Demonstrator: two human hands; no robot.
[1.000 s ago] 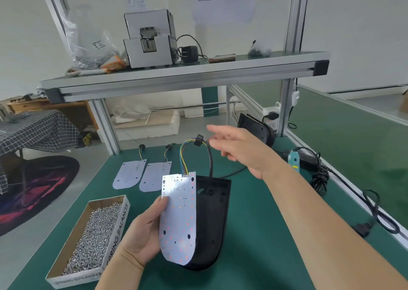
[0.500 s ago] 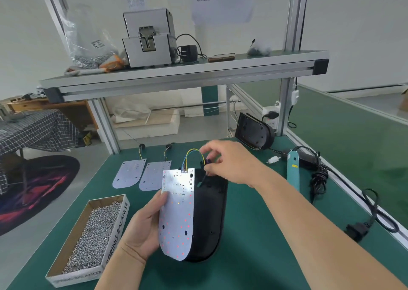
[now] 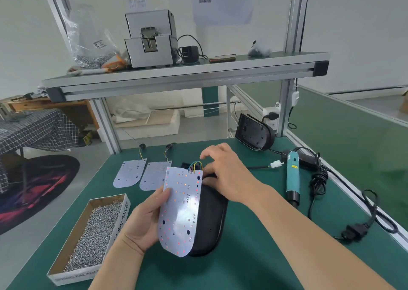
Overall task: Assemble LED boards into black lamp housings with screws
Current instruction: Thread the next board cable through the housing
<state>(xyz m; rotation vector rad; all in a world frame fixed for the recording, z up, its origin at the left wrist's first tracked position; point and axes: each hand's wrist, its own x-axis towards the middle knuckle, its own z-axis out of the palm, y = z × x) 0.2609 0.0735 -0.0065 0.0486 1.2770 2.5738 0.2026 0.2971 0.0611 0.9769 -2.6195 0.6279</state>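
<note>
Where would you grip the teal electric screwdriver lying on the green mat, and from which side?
Grip the teal electric screwdriver round its mid-barrel, probably from above: it lies flat, the straight barrel uppermost and bare, black nose toward the person.

Both of the person's arms are showing as bare skin all the way to the frame edges. The left forearm [image 3: 117,265] is appearing at the bottom edge, left of centre, with the bare left hand [image 3: 141,223] above it. The right forearm [image 3: 309,241] is filling the lower right of the frame, widening toward the corner, with the bare right hand [image 3: 227,175] showing near the centre.
</note>
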